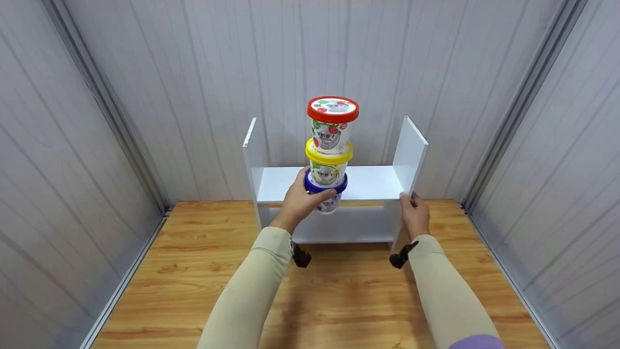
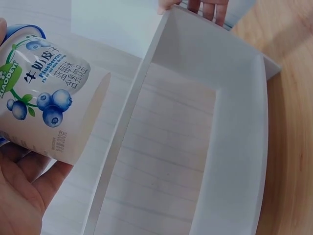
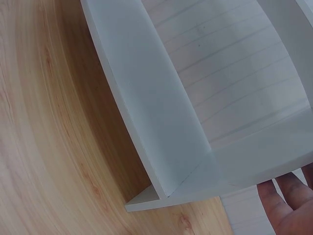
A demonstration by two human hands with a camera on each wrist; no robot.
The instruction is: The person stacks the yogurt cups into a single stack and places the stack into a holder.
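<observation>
Three yogurt cups are stacked upright: a red-lidded cup [image 1: 333, 110] on top, a yellow-lidded cup [image 1: 329, 159] in the middle and a blue-lidded blueberry cup [image 1: 327, 190] [image 2: 45, 113] at the bottom. My left hand [image 1: 310, 195] grips the bottom cup and holds the stack in the air at the front edge of the upper board of a white shelf [image 1: 370, 183]. Its palm and thumb [image 2: 27, 193] wrap under the cup. My right hand [image 1: 410, 198] holds the front edge of the shelf's right side panel [image 1: 411, 145] [image 3: 146, 98]; its fingers [image 2: 208, 7] [image 3: 288, 208] curl over that edge.
The small white two-level shelf unit [image 2: 195, 127] stands on a wooden floor [image 1: 203, 271] [image 3: 49, 147] against pale panelled walls [image 1: 97, 121] on three sides. Both shelf levels hold nothing. Bare wood lies in front of the shelf.
</observation>
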